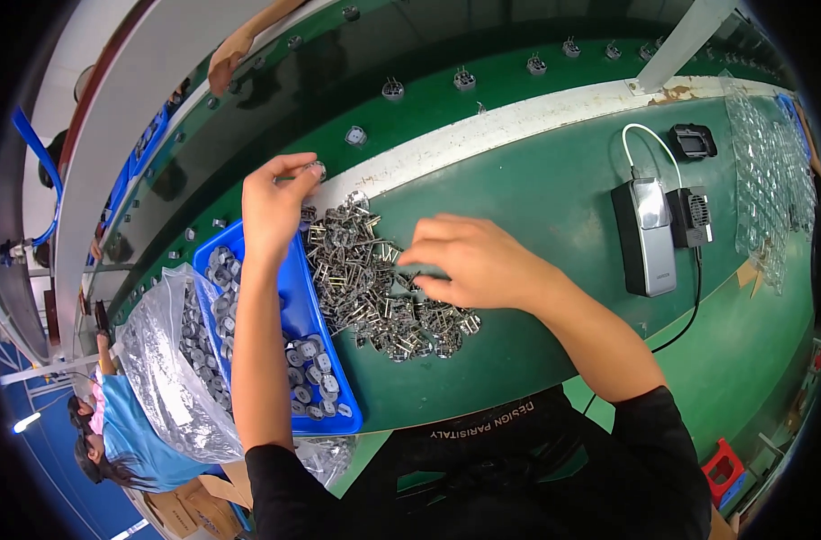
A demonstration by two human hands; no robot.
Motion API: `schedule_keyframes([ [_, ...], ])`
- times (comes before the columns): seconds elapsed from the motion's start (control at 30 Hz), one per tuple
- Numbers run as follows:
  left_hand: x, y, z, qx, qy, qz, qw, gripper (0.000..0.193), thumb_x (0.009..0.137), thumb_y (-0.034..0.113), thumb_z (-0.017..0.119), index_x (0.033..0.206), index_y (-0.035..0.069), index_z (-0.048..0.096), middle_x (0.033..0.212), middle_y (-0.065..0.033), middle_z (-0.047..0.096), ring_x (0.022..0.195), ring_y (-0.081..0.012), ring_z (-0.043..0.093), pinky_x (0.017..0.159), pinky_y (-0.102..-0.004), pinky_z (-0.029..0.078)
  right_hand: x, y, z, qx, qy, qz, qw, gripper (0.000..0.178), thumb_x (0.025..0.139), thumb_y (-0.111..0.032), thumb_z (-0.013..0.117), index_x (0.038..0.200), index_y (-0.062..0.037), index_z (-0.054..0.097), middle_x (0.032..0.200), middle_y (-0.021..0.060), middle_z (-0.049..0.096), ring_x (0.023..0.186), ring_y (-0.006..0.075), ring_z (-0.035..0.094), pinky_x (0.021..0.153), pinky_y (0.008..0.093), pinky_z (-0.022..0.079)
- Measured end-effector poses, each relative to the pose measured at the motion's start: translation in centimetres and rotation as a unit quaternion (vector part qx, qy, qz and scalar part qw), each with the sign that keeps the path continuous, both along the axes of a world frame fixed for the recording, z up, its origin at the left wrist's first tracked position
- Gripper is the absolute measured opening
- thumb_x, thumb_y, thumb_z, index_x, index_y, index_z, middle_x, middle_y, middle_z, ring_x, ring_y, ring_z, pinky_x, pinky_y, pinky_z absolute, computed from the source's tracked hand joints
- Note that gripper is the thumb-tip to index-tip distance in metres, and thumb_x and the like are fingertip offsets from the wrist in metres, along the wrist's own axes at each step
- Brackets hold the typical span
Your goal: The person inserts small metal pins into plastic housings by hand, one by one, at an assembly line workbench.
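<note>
My left hand (278, 205) is raised over the far end of the blue tray (345, 409), beside the conveyor's white edge. Its thumb and fingertips pinch a small round grey-and-metal part (318, 170). At the right side of a heap of small metal parts with prongs (374, 288), my right hand (473, 263) reaches in with thumb and fingers apart. Nothing shows between those fingers, though the fingertips are partly hidden. Grey plastic pieces (318, 373) lie loose in the tray, and more fill a clear plastic bag (158, 360) left of it.
Along the green conveyor (428, 67), spaced assembled parts stand in a row. Another person's hand (230, 58) is at its far side. A silver-black device (649, 236) with cables, a black holder (692, 141) and bubble wrap (761, 171) sit on the right of the green table.
</note>
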State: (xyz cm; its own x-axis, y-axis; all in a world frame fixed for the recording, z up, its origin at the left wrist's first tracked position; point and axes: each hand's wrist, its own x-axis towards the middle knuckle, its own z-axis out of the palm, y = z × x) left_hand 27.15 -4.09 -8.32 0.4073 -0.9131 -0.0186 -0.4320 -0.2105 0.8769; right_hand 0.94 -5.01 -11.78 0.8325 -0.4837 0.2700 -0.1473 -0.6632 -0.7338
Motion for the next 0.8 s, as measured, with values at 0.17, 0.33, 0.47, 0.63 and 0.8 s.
schedule_keyframes([
  [0.17, 1.9, -2.5, -1.6, 0.086, -0.103, 0.025, 0.991, 0.018, 0.085, 0.013, 0.071, 0.097, 0.000, 0.074, 0.077, -0.0065, 0.071, 0.070, -0.0122, 0.066, 0.068, -0.0256, 0.051, 0.4, 0.3, -1.3, -0.021, -0.004, 0.020, 1.000, 0.016, 0.082, -0.018, 0.068, 0.092, -0.0057, 0.069, 0.090, 0.0064, 0.060, 0.090, 0.0270, 0.059, 0.080, 0.0405, 0.050],
  [0.33, 1.1, -3.3, -1.7, 0.101, -0.243, -0.004, 0.965, 0.020, 0.084, 0.017, 0.069, 0.097, 0.003, 0.075, 0.087, -0.0148, 0.074, 0.082, -0.0227, 0.072, 0.076, -0.0329, 0.053, 0.7, 1.0, -0.9, -0.056, 0.029, -0.012, 0.998, 0.016, 0.083, -0.018, 0.069, 0.091, -0.0044, 0.066, 0.089, 0.0077, 0.058, 0.087, 0.0270, 0.059, 0.080, 0.0404, 0.050],
  [0.47, 1.5, -3.8, -1.6, 0.030, -0.217, -0.018, 0.976, 0.027, 0.085, 0.018, 0.066, 0.106, 0.003, 0.072, 0.092, -0.0144, 0.073, 0.082, -0.0238, 0.071, 0.077, -0.0340, 0.053, 1.7, 1.4, -0.5, 0.056, -0.006, -0.129, 0.990, 0.022, 0.082, -0.017, 0.072, 0.100, -0.0076, 0.064, 0.089, 0.0073, 0.057, 0.089, 0.0268, 0.059, 0.076, 0.0397, 0.050],
  [0.63, -1.6, -5.6, -0.7, -0.025, -0.309, -0.105, 0.945, 0.037, 0.080, 0.021, 0.071, 0.113, 0.004, 0.069, 0.099, -0.0147, 0.071, 0.091, -0.0287, 0.063, 0.084, -0.0382, 0.051, 2.2, 0.5, -2.2, -0.096, -0.064, -0.117, 0.986, 0.021, 0.081, -0.010, 0.069, 0.101, -0.0068, 0.062, 0.090, 0.0070, 0.056, 0.087, 0.0258, 0.058, 0.078, 0.0386, 0.050],
  [0.8, -3.3, -7.3, -1.8, -0.006, -0.397, -0.175, 0.901, 0.038, 0.076, 0.019, 0.076, 0.110, 0.004, 0.070, 0.100, -0.0151, 0.070, 0.094, -0.0333, 0.062, 0.087, -0.0404, 0.050, 2.2, 0.4, -1.6, -0.081, -0.041, -0.100, 0.991, 0.025, 0.081, -0.003, 0.065, 0.106, -0.0063, 0.063, 0.093, 0.0077, 0.055, 0.089, 0.0261, 0.058, 0.079, 0.0376, 0.050],
])
